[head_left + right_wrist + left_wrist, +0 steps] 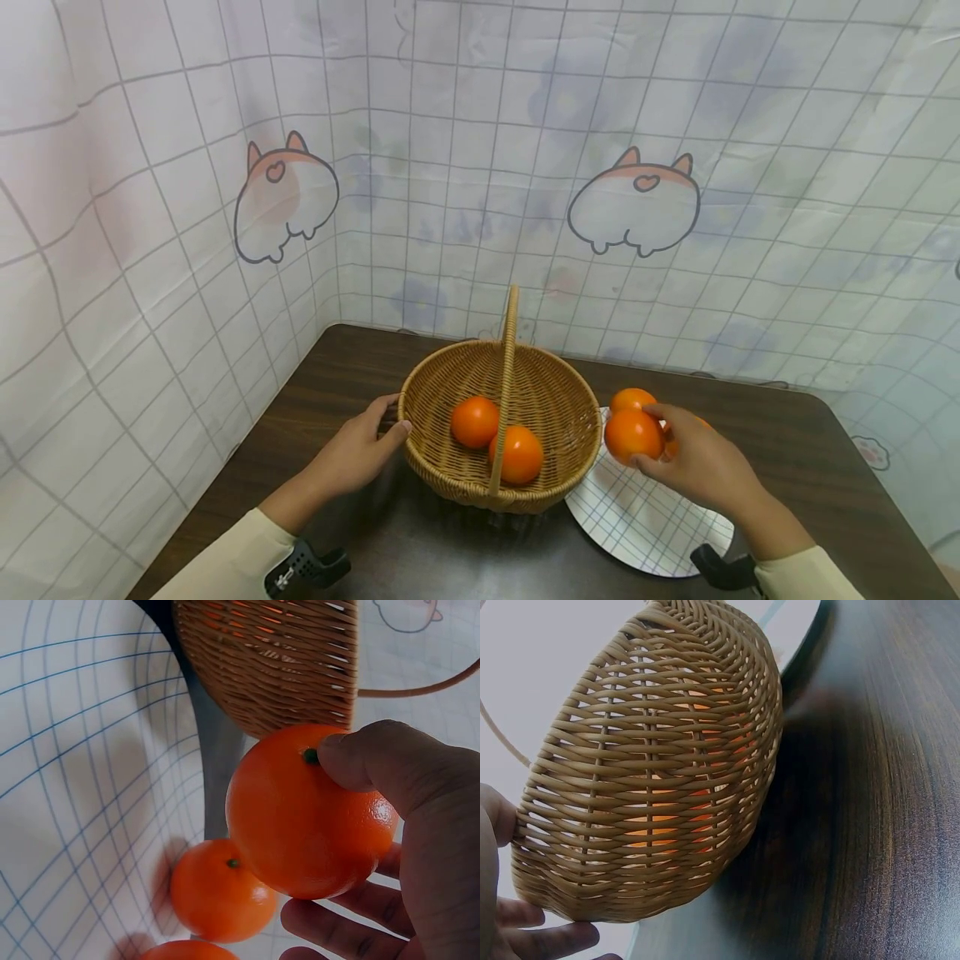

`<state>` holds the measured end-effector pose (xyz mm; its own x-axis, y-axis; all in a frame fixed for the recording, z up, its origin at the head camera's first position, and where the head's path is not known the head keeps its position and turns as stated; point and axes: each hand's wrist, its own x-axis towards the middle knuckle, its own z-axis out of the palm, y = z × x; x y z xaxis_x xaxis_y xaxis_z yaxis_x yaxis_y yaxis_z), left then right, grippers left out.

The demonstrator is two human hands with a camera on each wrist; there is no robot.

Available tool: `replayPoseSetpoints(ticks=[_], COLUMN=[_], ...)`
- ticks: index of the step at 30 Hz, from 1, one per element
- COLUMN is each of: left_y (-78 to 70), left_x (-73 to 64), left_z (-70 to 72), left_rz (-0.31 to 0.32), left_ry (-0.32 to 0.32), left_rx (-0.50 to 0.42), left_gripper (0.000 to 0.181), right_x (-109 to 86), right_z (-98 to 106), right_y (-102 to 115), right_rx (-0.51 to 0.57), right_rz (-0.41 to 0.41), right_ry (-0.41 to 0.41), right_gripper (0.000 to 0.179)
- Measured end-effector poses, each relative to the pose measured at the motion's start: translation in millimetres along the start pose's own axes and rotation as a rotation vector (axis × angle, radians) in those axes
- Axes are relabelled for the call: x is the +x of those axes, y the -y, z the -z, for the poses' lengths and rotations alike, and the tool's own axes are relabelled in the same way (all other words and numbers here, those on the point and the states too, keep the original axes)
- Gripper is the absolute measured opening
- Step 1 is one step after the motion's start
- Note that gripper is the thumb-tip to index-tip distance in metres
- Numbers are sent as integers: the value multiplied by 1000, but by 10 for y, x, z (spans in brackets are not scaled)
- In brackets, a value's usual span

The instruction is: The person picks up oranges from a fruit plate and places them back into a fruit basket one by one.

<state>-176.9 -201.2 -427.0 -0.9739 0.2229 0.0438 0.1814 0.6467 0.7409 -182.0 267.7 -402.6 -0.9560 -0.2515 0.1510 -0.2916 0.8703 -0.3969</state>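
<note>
A wicker basket (442, 475) with a tall arched handle stands on the table. Two oranges (476, 422) lie inside it and also show through the weave in the left wrist view. My left hand (358, 446) grips the basket's left rim, thumb (499, 817) on one side and fingers on the other. In my right hand (705, 462), an orange (300, 817) with a green stem spot is pinched between thumb and fingers. It is raised over the white, blue-checked plate (626, 508), right of the basket. On that plate, more oranges (217, 896) sit below and behind the hand, partly hidden by it.
The dark wood table (420, 550) ends at a checked cloth backdrop (465, 167) behind and on the left. The basket handle (510, 367) arches high over the basket's middle. The plate's left edge lies close against the basket's right side.
</note>
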Motion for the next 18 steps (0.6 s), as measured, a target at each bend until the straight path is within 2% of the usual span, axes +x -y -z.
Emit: replayPoseSetpoints(ticks=[18], left_y=[25], left_x=[21], left_z=[-7], left_rz=[6], left_ry=[3], left_rx=[8], left_gripper=[61], right_x=[87], right_z=[168], right_y=[106], right_rx=[1], right_rz=[37], right_ry=[-27], right_gripper=[77])
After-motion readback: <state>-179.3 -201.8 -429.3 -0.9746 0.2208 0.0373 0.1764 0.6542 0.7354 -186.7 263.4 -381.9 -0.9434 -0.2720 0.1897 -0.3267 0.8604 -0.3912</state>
